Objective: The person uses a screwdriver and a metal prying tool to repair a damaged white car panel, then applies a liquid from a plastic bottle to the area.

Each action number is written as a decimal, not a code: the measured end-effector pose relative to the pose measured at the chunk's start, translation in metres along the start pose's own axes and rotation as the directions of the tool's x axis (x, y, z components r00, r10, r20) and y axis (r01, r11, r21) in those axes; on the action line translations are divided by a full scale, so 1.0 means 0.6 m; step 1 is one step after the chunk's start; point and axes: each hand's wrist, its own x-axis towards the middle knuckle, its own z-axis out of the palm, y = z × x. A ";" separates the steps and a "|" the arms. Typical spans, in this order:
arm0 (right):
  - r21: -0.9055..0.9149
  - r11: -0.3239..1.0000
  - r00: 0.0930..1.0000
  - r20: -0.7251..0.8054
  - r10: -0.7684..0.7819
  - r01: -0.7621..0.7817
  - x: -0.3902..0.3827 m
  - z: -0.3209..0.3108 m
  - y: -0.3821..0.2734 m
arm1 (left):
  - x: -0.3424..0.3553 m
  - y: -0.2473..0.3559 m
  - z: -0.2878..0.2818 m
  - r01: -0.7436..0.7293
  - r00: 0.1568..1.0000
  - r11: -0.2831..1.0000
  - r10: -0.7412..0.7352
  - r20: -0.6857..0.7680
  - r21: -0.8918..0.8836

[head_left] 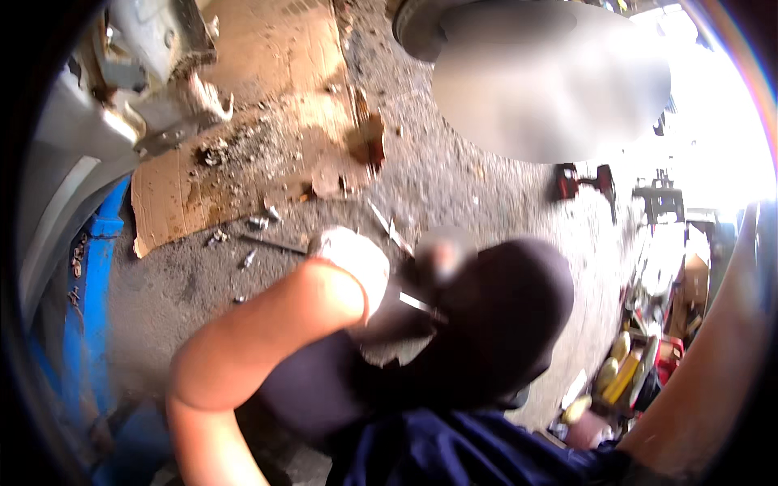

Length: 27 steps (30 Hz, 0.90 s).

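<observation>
My left hand (354, 263), in a whitish glove, is over the floor beside my bent knee, with its bare forearm coming up from the lower left. Its fingers are turned away and blurred, so any grip is hidden. A dark metal bar (275, 243) ends against the glove; whether it is held or lies behind, I cannot tell. Just beyond lies a slim metal tool (391, 229). Several small bolt-like metal pieces (259, 222) are scattered to the left. My right forearm (705, 381) runs up the right edge; the hand is outside the picture.
Dirt-strewn cardboard (178, 202) covers the floor at the far left, under a vehicle's metal parts (154, 73). A blue post (99, 267) stands at left. Far right are a red and black power tool (585, 183) and a cluttered tool pile (624, 377). A large blurred shape hides the top.
</observation>
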 end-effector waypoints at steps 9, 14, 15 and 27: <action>0.328 0.942 0.996 0.018 -0.084 0.074 0.131 0.119 0.033 | -0.032 -0.054 -0.042 0.340 0.900 0.892 -0.401 -0.173 -0.297; 0.638 0.766 0.996 0.084 0.032 -0.079 0.166 0.186 0.045 | -0.085 -0.082 -0.047 0.464 0.772 0.766 -0.596 -0.222 -0.445; 0.653 0.717 0.969 0.201 0.145 -0.243 0.163 0.210 0.028 | -0.107 -0.091 -0.063 0.463 0.749 0.727 -0.627 -0.215 -0.507; 0.774 0.628 0.487 0.579 -0.654 -0.079 0.220 0.391 0.162 | -0.091 -0.078 -0.078 -0.043 0.368 0.120 -0.921 -0.127 -0.992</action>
